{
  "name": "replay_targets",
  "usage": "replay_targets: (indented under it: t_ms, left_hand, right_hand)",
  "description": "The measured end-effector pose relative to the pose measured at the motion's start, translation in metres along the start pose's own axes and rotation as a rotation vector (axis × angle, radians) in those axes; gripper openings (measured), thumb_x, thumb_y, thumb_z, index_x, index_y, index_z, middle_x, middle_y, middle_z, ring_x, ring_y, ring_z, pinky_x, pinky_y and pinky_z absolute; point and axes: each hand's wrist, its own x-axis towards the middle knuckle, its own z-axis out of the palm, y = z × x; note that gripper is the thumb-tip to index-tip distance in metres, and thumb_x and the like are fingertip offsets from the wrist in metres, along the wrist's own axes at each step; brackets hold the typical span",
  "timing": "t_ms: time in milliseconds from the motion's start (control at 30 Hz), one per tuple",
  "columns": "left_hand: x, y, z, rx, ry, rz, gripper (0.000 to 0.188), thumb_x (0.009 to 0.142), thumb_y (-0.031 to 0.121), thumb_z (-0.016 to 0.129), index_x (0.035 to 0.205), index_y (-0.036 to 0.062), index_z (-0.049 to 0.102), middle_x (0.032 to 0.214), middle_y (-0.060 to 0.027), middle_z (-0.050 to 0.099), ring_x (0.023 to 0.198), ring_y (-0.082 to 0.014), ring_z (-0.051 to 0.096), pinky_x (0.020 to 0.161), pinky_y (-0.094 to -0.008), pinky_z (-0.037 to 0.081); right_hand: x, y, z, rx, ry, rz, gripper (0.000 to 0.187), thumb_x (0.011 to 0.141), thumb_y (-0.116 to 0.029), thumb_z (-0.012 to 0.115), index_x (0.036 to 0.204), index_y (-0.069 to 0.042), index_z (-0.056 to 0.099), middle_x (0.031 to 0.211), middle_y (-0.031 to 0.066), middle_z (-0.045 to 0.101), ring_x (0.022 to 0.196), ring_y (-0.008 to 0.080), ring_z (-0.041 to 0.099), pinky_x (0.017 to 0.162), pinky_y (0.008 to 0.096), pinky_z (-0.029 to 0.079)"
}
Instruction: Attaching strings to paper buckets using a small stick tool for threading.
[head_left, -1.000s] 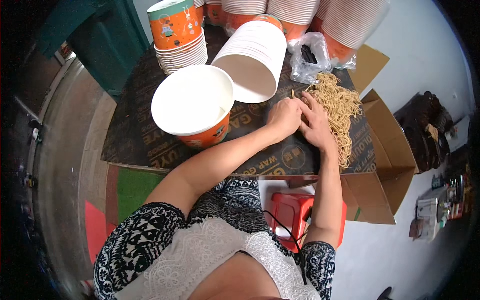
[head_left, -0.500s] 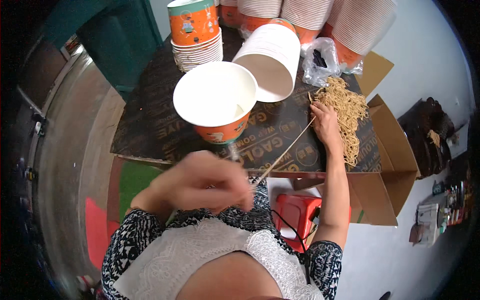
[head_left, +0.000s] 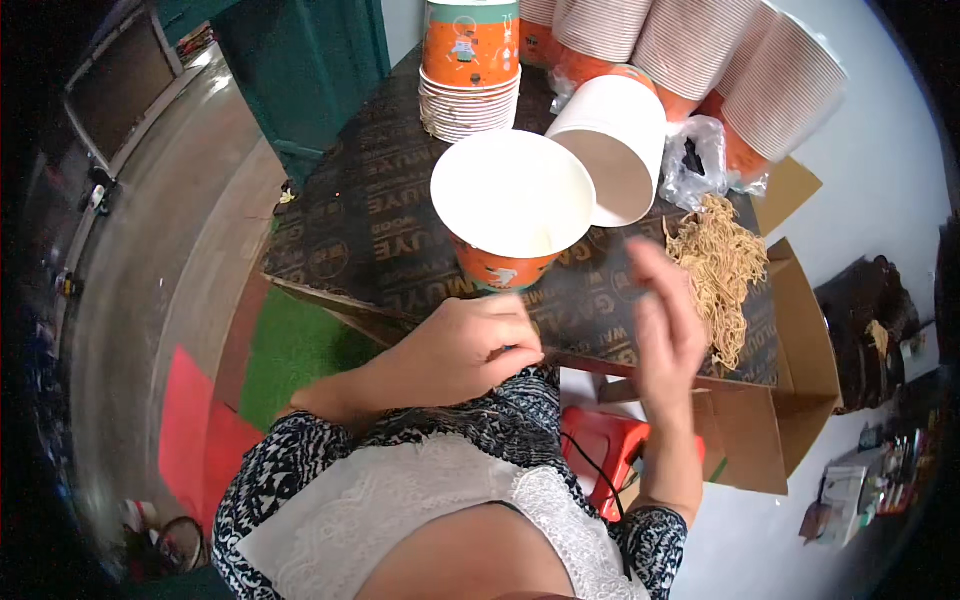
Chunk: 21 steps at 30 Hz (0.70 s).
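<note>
My left hand (head_left: 480, 345) is in front of the table's near edge, fingers curled together; anything between them is hidden. Slightly blurred, my right hand (head_left: 668, 320) is raised over the table edge with its fingers extended and the thumb apart. It is nearest to a tangled pile of thin tan strands (head_left: 722, 280), just to its right. No strand can be made out between the hands. Beyond my left hand stands an upright orange paper bucket (head_left: 505, 265) with a white inside. A white paper tub (head_left: 632, 110) lies on its side behind it, mouth toward me.
A stack of orange paper buckets (head_left: 470, 55) stands at the back left of the dark printed table (head_left: 345, 235). Several tall stacks of tubs (head_left: 695, 45) line the back right. A crumpled clear bag (head_left: 697, 165) lies before them. An open cardboard box (head_left: 800, 340) and red stool (head_left: 590, 440) are nearby.
My right hand has come off the strands toward me. The strand stretched between my hands no longer shows. My left hand has risen slightly rightward. The view has shifted, moving the table rightward.
</note>
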Motion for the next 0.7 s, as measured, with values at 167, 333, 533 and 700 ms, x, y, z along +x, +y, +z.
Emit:
replay_targets:
  t_ms: [167, 333, 533, 700]
  left_hand:
    - [0.014, 0.001, 0.008, 0.013, 0.063, 0.041, 0.007, 0.085, 0.007, 0.069, 0.087, 0.0008, 0.067, 0.082, -0.0113, 0.057, 0.074, -0.0286, 0.062, 0.067, -0.0375, 0.050]
    - [0.014, -0.012, -0.006, -0.129, -0.038, -0.062, 0.006, 0.085, 0.006, 0.068, 0.085, 0.0001, 0.067, 0.076, -0.0087, 0.057, 0.070, -0.0192, 0.058, 0.062, -0.0316, 0.045]
    - [0.001, -0.023, -0.022, -0.489, -0.082, -0.444, 0.015, 0.090, 0.011, 0.066, 0.084, -0.0026, 0.066, 0.075, -0.0010, 0.065, 0.066, -0.0080, 0.056, 0.061, -0.0245, 0.045]
    - [-0.008, -0.028, -0.021, -0.574, -0.038, -0.510, 0.011, 0.092, 0.009, 0.061, 0.087, 0.0006, 0.066, 0.072, -0.0025, 0.064, 0.057, -0.0031, 0.050, 0.051, -0.0215, 0.037]
  right_hand:
    - [-0.034, -0.027, 0.043, 0.735, -0.287, 0.393, 0.054, 0.105, -0.026, 0.048, 0.146, 0.007, 0.035, 0.137, 0.0145, 0.052, 0.127, 0.0196, 0.049, 0.107, 0.0347, 0.039]
    - [-0.040, -0.020, 0.041, 0.464, -0.190, 0.425, 0.018, 0.100, -0.013, 0.059, 0.096, 0.002, 0.068, 0.084, -0.0005, 0.065, 0.077, 0.0063, 0.055, 0.070, 0.0221, 0.045]
    - [-0.047, -0.011, 0.034, 0.616, -0.069, 0.554, 0.019, 0.099, -0.013, 0.061, 0.091, 0.002, 0.069, 0.081, -0.0017, 0.064, 0.078, 0.0050, 0.054, 0.070, 0.0210, 0.043]
    - [-0.053, -0.003, 0.035, 0.662, -0.106, 0.627, 0.018, 0.098, -0.012, 0.061, 0.091, 0.003, 0.069, 0.080, -0.0031, 0.062, 0.070, 0.0041, 0.052, 0.065, 0.0203, 0.041]
